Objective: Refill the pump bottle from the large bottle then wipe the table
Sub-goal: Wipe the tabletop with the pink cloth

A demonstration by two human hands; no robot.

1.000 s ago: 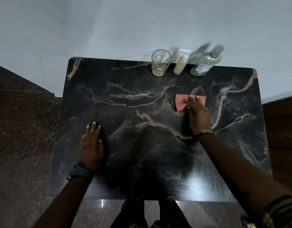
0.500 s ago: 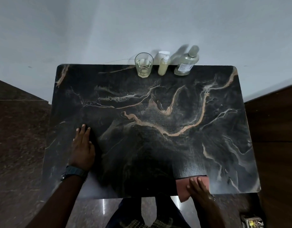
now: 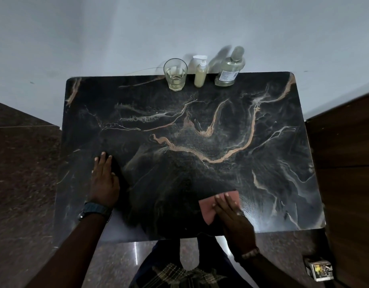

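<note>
While the left hand (image 3: 103, 179) lies flat with straight fingers near the table's (image 3: 283, 142) left edge, the right hand (image 3: 231, 215) presses a pink cloth (image 3: 208, 206) under extended fingers close to the near edge. Along the far edge stand a glass (image 3: 175, 74), the pump bottle (image 3: 200, 72) just beside it, and the large bottle (image 3: 229, 68), all upright.

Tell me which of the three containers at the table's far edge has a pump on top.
The small pump bottle, the middle one, between the glass and the large bottle.
</note>
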